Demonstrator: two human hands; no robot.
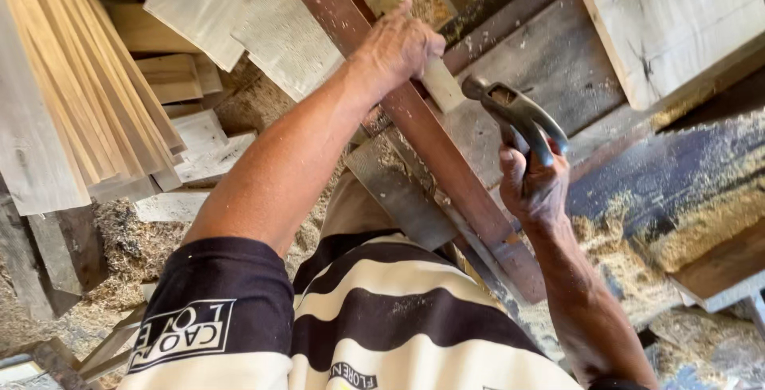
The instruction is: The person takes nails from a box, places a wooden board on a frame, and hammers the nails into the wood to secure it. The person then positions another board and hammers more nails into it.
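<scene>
My left hand (398,43) is stretched forward and closed around a narrow pale wooden strip (441,83), which lies against a long reddish-brown plank (446,159) running diagonally. My right hand (535,187) grips the handle of a metal claw hammer (514,111). The hammer's head is raised just right of the strip, a short way below my left hand and apart from it. My striped shirt (382,318) fills the bottom of the view.
A stack of thin pale boards (72,95) leans at the left. Loose offcuts (199,139) and sawdust (127,239) lie below it. A thick pale beam (669,23) sits at the top right, above a dark, sawdust-covered surface (677,191).
</scene>
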